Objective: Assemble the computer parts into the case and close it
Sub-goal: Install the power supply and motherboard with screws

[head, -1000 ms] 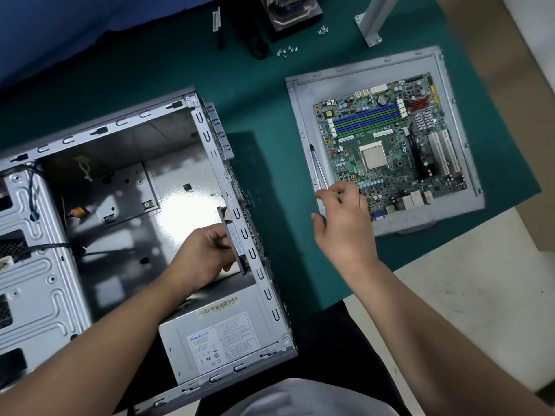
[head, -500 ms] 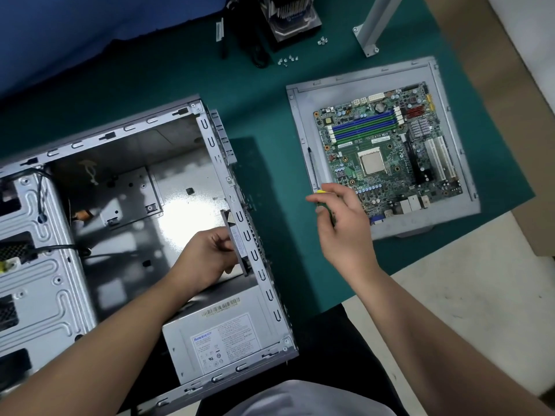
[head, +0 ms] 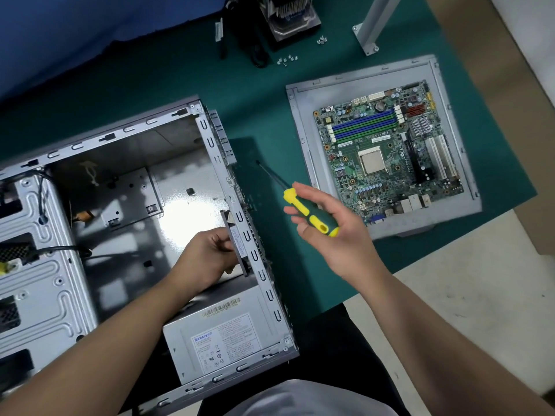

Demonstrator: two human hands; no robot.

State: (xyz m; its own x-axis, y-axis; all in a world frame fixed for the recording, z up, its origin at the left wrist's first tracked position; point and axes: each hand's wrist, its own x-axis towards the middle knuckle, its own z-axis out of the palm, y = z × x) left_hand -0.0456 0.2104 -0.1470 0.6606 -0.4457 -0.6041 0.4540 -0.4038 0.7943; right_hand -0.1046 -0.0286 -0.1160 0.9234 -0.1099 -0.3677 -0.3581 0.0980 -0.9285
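Two bare hands work over an open case [head: 207, 139] that lies on its side on a green mat [head: 168, 79]. Nearest the person, in the case's near right corner, sits a grey power supply [head: 222, 340]; its white label carries a blue "Huntkey" logo, the small print below is too fine to read, and a barcode strip runs just above it. The left hand [head: 207, 259] reaches inside the case, fingers curled round a flat dark part [head: 237, 244] that it holds against the inside of the right wall; a small barcode sticker on the part is unreadable. The right hand [head: 333, 226] hovers just right of the case, above the mat, palm up with fingers loosely curled under a screwdriver [head: 309, 214]. The yellow and dark green handle lies across the fingers, and the dark shaft points up and left toward the case wall, its tip clear of the metal. Left inside the case stands the drive cage [head: 33, 265], with black cables [head: 57, 250] trailing from it. Farther right, well apart from the case, a motherboard [head: 387, 157] lies on a grey side panel [head: 303, 121]; it shows blue and green memory slots, a square CPU socket and white expansion slots, and its printed text is too small to read. Beyond, loose screws [head: 286, 60] lie near a heatsink fan [head: 291, 16], and a grey bracket [head: 371, 28] stands at the mat's far edge.
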